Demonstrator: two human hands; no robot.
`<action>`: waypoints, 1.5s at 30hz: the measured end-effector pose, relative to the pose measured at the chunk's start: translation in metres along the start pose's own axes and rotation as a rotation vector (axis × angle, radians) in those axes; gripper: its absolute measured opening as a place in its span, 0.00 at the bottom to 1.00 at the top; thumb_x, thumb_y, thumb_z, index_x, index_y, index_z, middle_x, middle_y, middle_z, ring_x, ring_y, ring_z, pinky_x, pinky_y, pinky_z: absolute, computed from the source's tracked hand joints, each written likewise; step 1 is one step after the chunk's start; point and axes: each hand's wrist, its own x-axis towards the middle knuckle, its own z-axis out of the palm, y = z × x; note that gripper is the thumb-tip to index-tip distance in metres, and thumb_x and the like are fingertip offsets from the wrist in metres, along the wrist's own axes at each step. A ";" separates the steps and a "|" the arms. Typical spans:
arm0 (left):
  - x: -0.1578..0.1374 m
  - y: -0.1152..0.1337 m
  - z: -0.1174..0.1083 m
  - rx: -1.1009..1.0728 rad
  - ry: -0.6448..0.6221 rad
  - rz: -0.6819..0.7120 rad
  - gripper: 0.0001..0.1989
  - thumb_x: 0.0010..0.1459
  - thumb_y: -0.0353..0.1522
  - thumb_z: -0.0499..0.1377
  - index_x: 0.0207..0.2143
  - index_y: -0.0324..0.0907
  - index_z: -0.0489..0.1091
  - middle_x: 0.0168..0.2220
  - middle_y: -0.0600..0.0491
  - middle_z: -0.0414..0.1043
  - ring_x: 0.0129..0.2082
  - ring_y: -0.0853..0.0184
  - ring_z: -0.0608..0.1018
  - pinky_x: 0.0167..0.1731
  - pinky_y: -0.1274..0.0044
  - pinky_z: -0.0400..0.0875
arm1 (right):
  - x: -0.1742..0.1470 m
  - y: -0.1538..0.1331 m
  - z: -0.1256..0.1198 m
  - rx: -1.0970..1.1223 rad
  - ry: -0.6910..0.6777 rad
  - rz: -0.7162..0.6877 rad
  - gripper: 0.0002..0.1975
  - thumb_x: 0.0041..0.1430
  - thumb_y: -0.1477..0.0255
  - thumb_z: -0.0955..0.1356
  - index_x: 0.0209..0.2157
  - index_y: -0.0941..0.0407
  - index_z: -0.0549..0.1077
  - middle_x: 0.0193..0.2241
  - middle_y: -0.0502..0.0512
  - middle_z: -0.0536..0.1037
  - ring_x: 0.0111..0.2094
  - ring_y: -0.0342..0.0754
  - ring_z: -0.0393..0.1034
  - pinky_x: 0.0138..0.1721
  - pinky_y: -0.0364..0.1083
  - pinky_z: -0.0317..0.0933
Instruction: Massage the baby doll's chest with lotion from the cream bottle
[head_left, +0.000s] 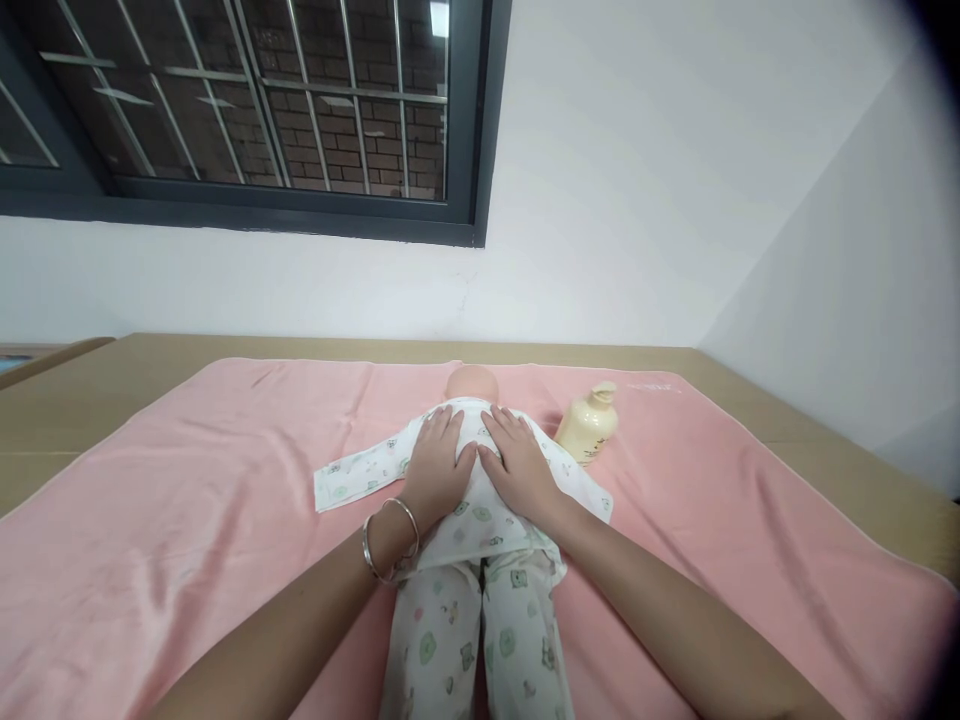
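White printed shirt (pixel 487 520) lies under left hand (pixel 439 465) and right hand (pixel 523 468), both spread flat (thumbs close together).

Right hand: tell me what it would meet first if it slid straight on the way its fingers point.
The right hand, resting on the printed shirt, would likely meet the doll's head first, just ahead, though one view leaves depth unclear.

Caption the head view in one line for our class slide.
Left hand and right hand spread on the shirt of a doll, a bottle nearby on pink cloth.
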 end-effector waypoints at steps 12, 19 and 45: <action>0.001 0.002 -0.003 0.039 -0.060 -0.027 0.25 0.64 0.36 0.48 0.60 0.32 0.61 0.63 0.38 0.60 0.65 0.49 0.59 0.63 0.56 0.56 | 0.000 0.001 0.002 -0.024 -0.010 -0.009 0.28 0.68 0.63 0.57 0.65 0.60 0.57 0.67 0.63 0.54 0.68 0.58 0.43 0.66 0.61 0.40; 0.001 0.000 -0.001 0.069 -0.033 -0.017 0.25 0.65 0.37 0.48 0.60 0.34 0.61 0.63 0.37 0.59 0.64 0.48 0.61 0.61 0.55 0.59 | 0.003 0.006 -0.005 -0.073 0.001 -0.029 0.27 0.69 0.61 0.56 0.64 0.57 0.60 0.66 0.63 0.57 0.67 0.57 0.47 0.65 0.60 0.43; 0.005 -0.003 -0.006 -0.039 -0.066 -0.098 0.26 0.63 0.35 0.49 0.59 0.29 0.61 0.61 0.35 0.62 0.63 0.50 0.63 0.62 0.56 0.59 | 0.010 0.003 -0.015 -0.119 -0.128 0.066 0.34 0.68 0.53 0.53 0.67 0.61 0.53 0.67 0.65 0.52 0.69 0.56 0.42 0.66 0.60 0.38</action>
